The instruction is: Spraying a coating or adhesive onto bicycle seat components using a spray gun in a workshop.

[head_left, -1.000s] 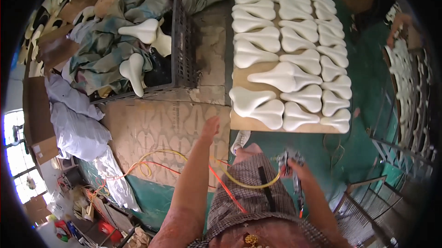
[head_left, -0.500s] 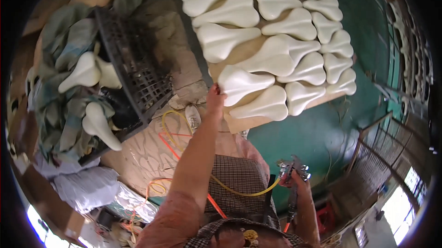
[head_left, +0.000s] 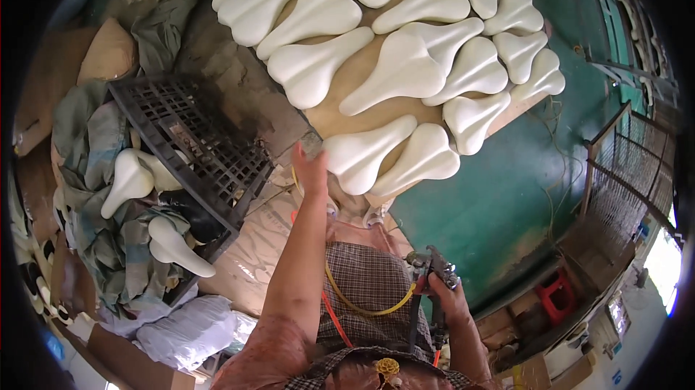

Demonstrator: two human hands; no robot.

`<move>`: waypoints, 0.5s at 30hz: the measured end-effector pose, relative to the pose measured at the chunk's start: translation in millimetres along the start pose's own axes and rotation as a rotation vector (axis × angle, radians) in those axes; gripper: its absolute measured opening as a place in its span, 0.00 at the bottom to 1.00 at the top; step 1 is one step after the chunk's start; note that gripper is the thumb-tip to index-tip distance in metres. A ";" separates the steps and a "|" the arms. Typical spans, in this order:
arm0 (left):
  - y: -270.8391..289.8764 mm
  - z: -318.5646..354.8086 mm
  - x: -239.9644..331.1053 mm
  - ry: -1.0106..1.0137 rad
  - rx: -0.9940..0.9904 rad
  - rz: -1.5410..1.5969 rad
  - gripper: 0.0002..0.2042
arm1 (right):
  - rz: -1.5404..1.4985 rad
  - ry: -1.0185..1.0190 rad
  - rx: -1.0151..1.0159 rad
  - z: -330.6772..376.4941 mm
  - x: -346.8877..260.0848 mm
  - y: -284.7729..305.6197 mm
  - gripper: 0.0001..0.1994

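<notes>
White bicycle saddles lie in rows on a tan board. My left hand (head_left: 310,171) is at the board's near left edge, fingers apart, right beside the wide end of a white bicycle saddle (head_left: 368,155). Whether a fingertip touches it I cannot tell. Another saddle (head_left: 423,160) lies close on its right, and one farther back (head_left: 402,71) overlaps its neighbour. Low at my right side, my right hand (head_left: 450,297) is wrapped round the grip of a metal spray gun (head_left: 434,268). A yellow hose (head_left: 362,310) and an orange hose (head_left: 334,321) run across my checked apron (head_left: 369,270).
On the left, a tilted black plastic crate (head_left: 206,144) stands by grey-green cloth with loose saddles (head_left: 174,245) on it. White plastic bags (head_left: 184,336) lie below. Green floor (head_left: 485,209) stretches right of the board, toward a wire-mesh frame (head_left: 630,166) and a red stool (head_left: 556,294).
My view has turned. The near left saddle has shifted nearer and away from the overlapping saddles, baring board between them. My left hand's fingers have spread beside it. The right hand keeps the spray gun.
</notes>
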State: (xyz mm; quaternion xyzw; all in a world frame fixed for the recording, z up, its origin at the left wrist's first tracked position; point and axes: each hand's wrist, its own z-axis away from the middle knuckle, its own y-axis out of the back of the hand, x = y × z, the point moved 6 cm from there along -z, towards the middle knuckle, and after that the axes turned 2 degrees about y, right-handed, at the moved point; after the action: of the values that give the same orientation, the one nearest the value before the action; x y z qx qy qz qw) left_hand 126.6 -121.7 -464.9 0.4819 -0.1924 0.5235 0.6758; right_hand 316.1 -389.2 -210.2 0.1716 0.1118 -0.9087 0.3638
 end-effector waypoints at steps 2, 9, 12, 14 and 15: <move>-56.8 17.3 88.6 -0.511 -0.122 -0.421 0.36 | -0.009 -0.005 0.077 -4.3 7.1 26.3 0.10; -138.9 -5.6 127.7 -0.759 -0.473 -0.664 0.33 | -0.048 -0.038 0.101 -17.4 17.9 48.9 0.10; -111.8 7.0 125.9 -0.753 -0.595 -0.624 0.31 | -0.074 -0.042 0.125 -17.6 16.3 62.4 0.09; -84.5 -1.6 99.7 -0.629 -0.548 -0.801 0.29 | -0.081 -0.037 0.097 -24.6 20.2 66.2 0.10; -81.9 0.3 100.6 -0.634 -0.549 -0.815 0.29 | -0.094 -0.042 0.091 -29.6 20.1 67.3 0.10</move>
State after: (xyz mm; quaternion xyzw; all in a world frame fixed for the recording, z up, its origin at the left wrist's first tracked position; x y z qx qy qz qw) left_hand 237.8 -68.4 -424.7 0.4572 -0.3129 -0.0176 0.8323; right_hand 356.3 -439.7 -250.4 0.1634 0.0705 -0.9323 0.3149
